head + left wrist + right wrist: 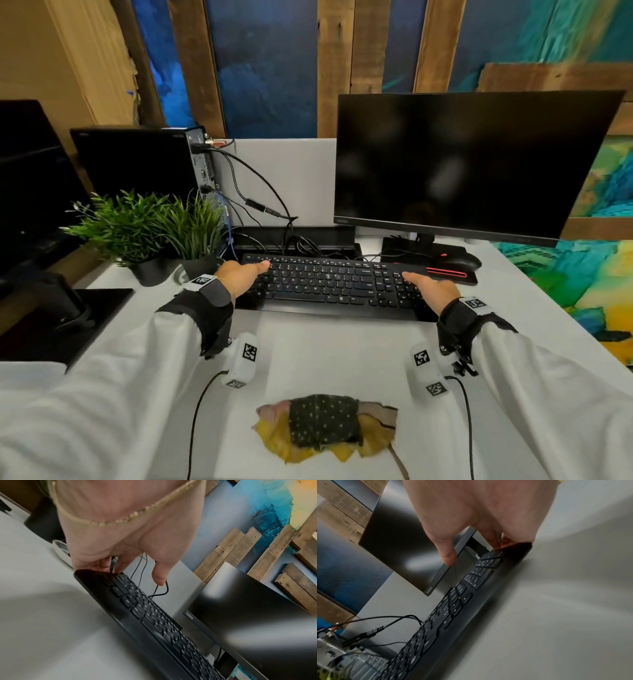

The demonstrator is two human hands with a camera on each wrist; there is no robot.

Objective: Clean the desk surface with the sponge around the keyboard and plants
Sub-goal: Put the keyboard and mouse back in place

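Observation:
A black keyboard [325,284] lies across the middle of the white desk [325,349]. My left hand [241,274] grips its left end, thumb on the top key row and fingers curled round the edge [106,566]. My right hand [430,289] grips the right end the same way, its fingers [494,539] wrapped behind the corner. The keyboard [154,622] [453,608] appears tilted in both wrist views. A crumpled yellow, pink and dark dotted cloth sponge [325,425] lies untouched at the desk's front edge. Two green potted plants [130,226] [195,226] stand left of the keyboard.
A dark monitor [462,164] stands behind the keyboard, with a black mouse [459,262] on a red-trimmed pad to the right. A computer tower [144,161] with hanging cables [274,205] sits behind the plants. Another monitor's stand [68,308] occupies the left.

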